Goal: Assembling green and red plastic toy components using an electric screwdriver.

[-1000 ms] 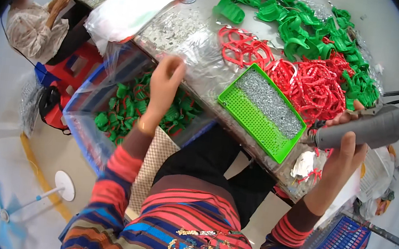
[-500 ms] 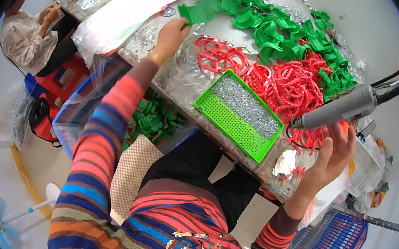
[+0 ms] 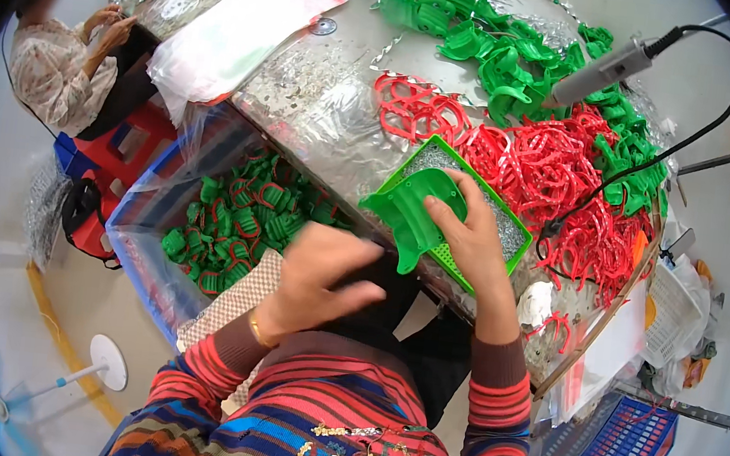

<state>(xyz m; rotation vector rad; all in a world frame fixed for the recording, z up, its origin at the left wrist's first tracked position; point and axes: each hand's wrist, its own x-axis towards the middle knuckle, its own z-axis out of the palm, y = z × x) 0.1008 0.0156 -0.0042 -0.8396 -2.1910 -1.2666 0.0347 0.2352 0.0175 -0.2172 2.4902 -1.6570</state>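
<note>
My right hand (image 3: 472, 236) grips a curved green plastic piece (image 3: 421, 212), thumb on top, above the near side of a bright green tray (image 3: 519, 262). Small silvery metal parts, too tiny to name, fill part of that tray. Over my lap, my left hand (image 3: 319, 277) is blurred by motion but empty, its thumb and fingers apart. A grey electric screwdriver (image 3: 603, 73) hangs on its cord above the back of the table. Beneath it lie heaps of red plastic strips (image 3: 535, 162) and more green curved pieces (image 3: 501, 59).
Left of my lap, a blue crate (image 3: 141, 257) holds many green pieces with red trim (image 3: 245, 214). White plastic bags (image 3: 248, 30) lie on the table's left part. A co-worker (image 3: 63, 72) sits at far left. Crumpled white material (image 3: 536, 303) lies right of the tray.
My left hand has come back from the far pile to above my lap. The green piece has passed into my right hand, which left the screwdriver; the tool has swung up and away.
</note>
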